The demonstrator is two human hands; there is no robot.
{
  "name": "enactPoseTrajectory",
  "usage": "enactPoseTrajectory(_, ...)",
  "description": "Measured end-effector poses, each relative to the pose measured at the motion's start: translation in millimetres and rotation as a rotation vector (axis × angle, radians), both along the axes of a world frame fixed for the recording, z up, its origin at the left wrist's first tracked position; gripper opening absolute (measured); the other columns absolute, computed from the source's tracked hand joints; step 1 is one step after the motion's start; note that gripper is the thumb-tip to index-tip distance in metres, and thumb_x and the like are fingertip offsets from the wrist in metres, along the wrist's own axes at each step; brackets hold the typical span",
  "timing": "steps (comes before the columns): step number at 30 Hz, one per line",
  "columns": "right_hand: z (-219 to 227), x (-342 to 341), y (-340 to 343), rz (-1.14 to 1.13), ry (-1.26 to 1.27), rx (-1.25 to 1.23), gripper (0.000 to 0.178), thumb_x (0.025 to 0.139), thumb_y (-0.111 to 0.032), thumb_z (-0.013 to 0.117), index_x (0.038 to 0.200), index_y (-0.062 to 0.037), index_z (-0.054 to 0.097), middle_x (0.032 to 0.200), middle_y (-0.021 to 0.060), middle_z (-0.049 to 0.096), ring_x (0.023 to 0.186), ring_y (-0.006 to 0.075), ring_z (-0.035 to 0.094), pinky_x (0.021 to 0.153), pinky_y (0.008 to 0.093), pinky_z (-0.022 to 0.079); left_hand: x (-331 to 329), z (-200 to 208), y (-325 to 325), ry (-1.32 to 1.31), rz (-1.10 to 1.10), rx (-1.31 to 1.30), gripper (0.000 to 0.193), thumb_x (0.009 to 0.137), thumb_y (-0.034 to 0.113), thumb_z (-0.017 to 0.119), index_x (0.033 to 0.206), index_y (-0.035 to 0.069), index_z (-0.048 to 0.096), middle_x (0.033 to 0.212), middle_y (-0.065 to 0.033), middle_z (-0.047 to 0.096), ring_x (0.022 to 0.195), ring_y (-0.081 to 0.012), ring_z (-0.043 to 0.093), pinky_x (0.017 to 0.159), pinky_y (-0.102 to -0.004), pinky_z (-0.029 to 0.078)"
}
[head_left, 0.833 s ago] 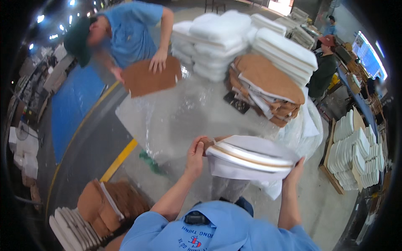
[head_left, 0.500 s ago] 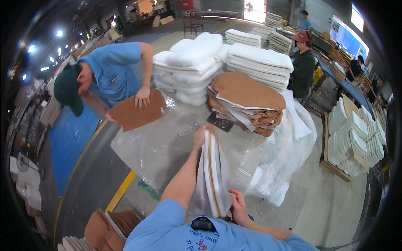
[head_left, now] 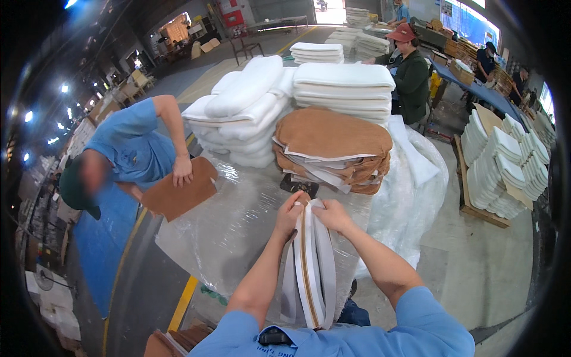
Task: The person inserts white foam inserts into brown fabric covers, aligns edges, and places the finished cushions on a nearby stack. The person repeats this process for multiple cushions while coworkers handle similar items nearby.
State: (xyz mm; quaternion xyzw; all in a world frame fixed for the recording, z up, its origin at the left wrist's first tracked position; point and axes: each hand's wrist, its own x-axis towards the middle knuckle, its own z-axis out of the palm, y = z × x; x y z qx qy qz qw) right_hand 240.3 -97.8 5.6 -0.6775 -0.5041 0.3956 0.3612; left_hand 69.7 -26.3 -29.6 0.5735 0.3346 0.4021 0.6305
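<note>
1. I see my left hand (head_left: 289,215) and my right hand (head_left: 333,215) both closed on the top edge of one flat white padded piece (head_left: 309,268), fingers pinching it from either side. It stands on edge, upright, between my forearms, and a tan strip runs down its length.
2. The piece hangs straight below my hands, its lower end near my chest, in front of the tabletop (head_left: 238,232), which is covered in clear plastic wrap.
3. Just beyond my hands lies one stack of tan covers (head_left: 333,146), white undersides showing at its edges. I cannot count the single covers in it.
4. Beyond that I count two tall stacks of white foam cushions (head_left: 285,95), side by side, the left one rounder and looser.
5. To the left of my hands, one co-worker in a blue shirt (head_left: 128,149) leans over and presses one hand flat on a single tan panel (head_left: 178,193) at the tabletop's edge.
6. To the right, a heap of clear plastic sheeting (head_left: 410,190) spills off the tabletop toward the floor.
7. Further right, a wooden pallet (head_left: 476,208) carries several rows of white cushions.
8. A second person in a red cap and dark jacket (head_left: 410,74) stands well beyond my hands. The room is a large workshop with a concrete floor (head_left: 482,268) and a yellow line on it to my lower left.
</note>
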Motion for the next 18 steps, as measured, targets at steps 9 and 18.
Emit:
enactPoseTrajectory(9,-2.6,4.7,22.6,0.092,0.256,-0.089,0.034,0.109,-0.033,0.058,0.096,-0.0044,0.071,0.077,-0.0043,0.061,0.072,0.0083,0.052,0.065,0.0293,0.043,-5.7,20.6,10.3,0.274,-0.021,0.159,0.047,0.091,-0.002,0.055,0.136,0.0,0.067,0.138,-0.0118,0.069,0.123,-0.0184,0.065,0.108,-0.0306,0.047)
enactPoseTrajectory(18,-25.1,2.0,34.3,0.097,0.344,0.07,0.036,0.111,-0.035,0.053,0.098,-0.0041,0.068,0.078,-0.0037,0.061,0.072,0.0092,0.05,0.068,0.031,0.044,9.9,24.6,7.0,0.366,0.232,0.389,0.022,0.094,0.003,0.067,0.114,0.0,0.075,0.119,-0.0154,0.075,0.109,-0.0241,0.071,0.096,-0.035,0.054)
